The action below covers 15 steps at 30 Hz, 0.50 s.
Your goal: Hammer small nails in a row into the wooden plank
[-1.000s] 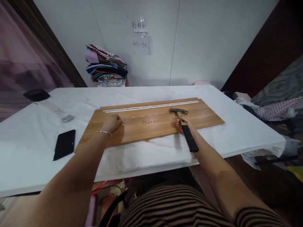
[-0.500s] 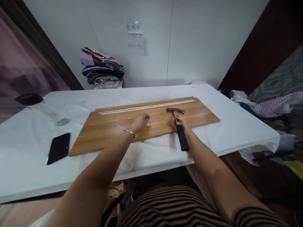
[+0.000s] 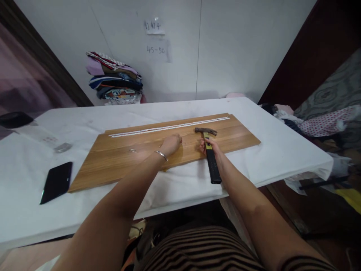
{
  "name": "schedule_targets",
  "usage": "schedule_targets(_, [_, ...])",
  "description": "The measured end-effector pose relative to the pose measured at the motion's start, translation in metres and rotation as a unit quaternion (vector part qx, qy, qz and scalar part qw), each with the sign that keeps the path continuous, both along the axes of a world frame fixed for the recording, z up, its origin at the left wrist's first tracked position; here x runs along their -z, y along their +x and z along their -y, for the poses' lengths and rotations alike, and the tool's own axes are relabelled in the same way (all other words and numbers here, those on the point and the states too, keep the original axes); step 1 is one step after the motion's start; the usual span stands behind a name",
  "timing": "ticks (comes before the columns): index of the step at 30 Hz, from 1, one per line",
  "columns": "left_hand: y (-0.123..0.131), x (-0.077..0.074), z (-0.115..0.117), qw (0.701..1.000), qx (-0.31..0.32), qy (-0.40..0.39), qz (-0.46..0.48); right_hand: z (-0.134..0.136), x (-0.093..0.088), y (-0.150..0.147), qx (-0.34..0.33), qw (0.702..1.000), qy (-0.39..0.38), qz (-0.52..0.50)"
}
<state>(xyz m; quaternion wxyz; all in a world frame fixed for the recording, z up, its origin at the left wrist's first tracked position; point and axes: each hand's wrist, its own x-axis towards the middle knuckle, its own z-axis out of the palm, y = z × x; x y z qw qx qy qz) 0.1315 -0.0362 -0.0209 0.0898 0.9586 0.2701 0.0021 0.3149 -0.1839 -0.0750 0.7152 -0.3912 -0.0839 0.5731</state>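
Two handwritten papers are stuck to the white wall [image 3: 239, 45], beyond the far edge of the bench [image 3: 282, 150] and near the middle of that edge. The lower paper [image 3: 156, 51] bears the numbers "45-50", in dark strokes and easy to read. On the upper paper [image 3: 155, 27], just above it, stand three Chinese characters; they are small and soft, but seem to read "钉钉子". Near the far left corner of the bench, a clear container [image 3: 50, 139] carries small reddish marks, too blurred to read. The hammer [image 3: 213, 165], across the board's [image 3: 231, 135] near edge, has a yellow patch with a dark mark on its handle; no word there can be read.
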Motion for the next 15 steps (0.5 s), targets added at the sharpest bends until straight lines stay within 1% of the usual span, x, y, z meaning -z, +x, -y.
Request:
schedule_targets(5, [0.007, -0.003, -0.005, 0.998, 0.025, 0.034, -0.043, 0.001, -0.003, -0.001, -0.006, 0.999, 0.012, -0.031])
schedule_targets(8, [0.01, -0.004, -0.006, 0.997, 0.036, 0.039, -0.057, 0.002, -0.004, -0.002, -0.004, 0.999, 0.013, -0.05])
schedule_targets(12, [0.014, -0.007, -0.004, 0.996, 0.032, 0.04, -0.069, 0.002, -0.002, -0.002, -0.003, 0.999, 0.01, -0.051])
schedule_targets(15, [0.015, -0.008, 0.0, 0.996, 0.026, 0.041, -0.078, 0.001, 0.002, 0.0, -0.014, 0.999, 0.026, -0.044])
